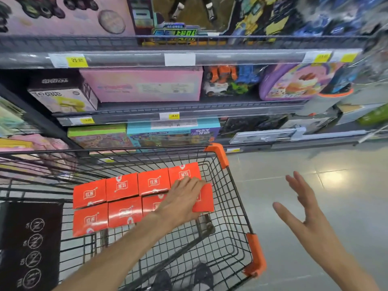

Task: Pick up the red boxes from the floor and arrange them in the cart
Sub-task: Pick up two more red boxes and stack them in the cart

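— Where are the red boxes (122,186)?
— In two rows inside the wire cart (218,153). The left grip (182,199) lies flat-fingered on the near row's rightmost box (204,199).
— The right grip (304,206)?
— Wide, empty, beside the cart.

Bright overhead light, floor (294,185) glare, blurred bowed edges

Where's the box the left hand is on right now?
Head view: the red box lies inside the cart, at the right end of the near row, under the left hand, beside the cart's right wall.
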A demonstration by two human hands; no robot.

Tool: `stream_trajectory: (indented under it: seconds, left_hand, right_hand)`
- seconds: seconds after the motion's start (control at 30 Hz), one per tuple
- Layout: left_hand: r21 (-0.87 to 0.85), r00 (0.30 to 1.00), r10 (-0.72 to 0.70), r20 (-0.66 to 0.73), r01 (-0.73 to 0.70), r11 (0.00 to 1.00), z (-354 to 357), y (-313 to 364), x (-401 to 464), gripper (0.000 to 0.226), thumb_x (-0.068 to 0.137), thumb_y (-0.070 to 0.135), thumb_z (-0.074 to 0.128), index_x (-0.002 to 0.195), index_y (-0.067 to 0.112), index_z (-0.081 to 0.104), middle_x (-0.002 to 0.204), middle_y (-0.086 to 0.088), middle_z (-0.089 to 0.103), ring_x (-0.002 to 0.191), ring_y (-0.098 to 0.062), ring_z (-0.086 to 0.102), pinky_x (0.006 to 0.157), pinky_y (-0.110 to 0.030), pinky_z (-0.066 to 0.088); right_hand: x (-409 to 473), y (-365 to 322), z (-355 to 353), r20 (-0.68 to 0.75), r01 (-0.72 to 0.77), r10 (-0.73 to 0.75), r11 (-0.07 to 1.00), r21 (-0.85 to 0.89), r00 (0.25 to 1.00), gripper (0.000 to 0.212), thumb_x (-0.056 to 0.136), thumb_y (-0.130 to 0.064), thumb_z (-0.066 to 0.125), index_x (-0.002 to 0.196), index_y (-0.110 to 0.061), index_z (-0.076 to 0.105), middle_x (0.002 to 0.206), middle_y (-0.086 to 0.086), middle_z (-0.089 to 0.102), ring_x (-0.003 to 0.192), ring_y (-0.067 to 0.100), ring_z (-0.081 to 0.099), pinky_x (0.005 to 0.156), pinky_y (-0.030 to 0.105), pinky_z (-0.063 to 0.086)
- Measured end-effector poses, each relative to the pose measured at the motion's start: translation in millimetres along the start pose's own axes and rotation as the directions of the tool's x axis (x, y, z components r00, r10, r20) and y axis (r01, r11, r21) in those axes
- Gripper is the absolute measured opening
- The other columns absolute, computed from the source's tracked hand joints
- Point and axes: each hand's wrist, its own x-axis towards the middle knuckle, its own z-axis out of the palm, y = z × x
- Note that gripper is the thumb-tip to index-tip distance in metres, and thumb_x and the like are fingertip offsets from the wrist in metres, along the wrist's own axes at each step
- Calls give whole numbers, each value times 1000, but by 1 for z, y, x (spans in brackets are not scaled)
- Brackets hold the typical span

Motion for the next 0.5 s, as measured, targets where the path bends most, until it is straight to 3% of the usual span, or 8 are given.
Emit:
stream_trajectory:
  seconds: [0.13, 0.27, 0.5]
  left_hand:
    - [25, 994, -103, 32, 102, 994, 23, -8, 1, 101, 73, 55, 81, 149, 20, 25, 139, 3, 40, 125, -18, 37, 111, -44, 38]
    - [75, 991, -124, 44, 120, 990, 41, -8, 8, 99, 71, 55, 83, 146, 14, 32, 135, -1, 42, 122, -22, 40, 108, -46, 42]
    - [110, 982, -191, -3, 190, 976, 64, -10, 6, 99, 68, 57, 85, 143, 12, 37, 130, -2, 39, 119, -22, 41, 106, -44, 43]
  right_hand:
    - [-3, 25, -3, -11, -44, 44, 999, 2, 999, 83, 84, -49, 64, 152, -56, 17, 153, -36, 33, 139, -12, 30, 113, 38, 32]
    - [-4, 42, -2, -22, -78, 78, 997, -9, 997, 81, 85, -48, 64, 151, -56, 17, 155, -33, 33, 143, -4, 32, 109, 35, 33]
    - [-2, 56, 3, -7, -98, 97, 995, -4, 995, 82, 85, -49, 64, 152, -55, 18, 156, -29, 33, 142, -5, 32, 112, 34, 31]
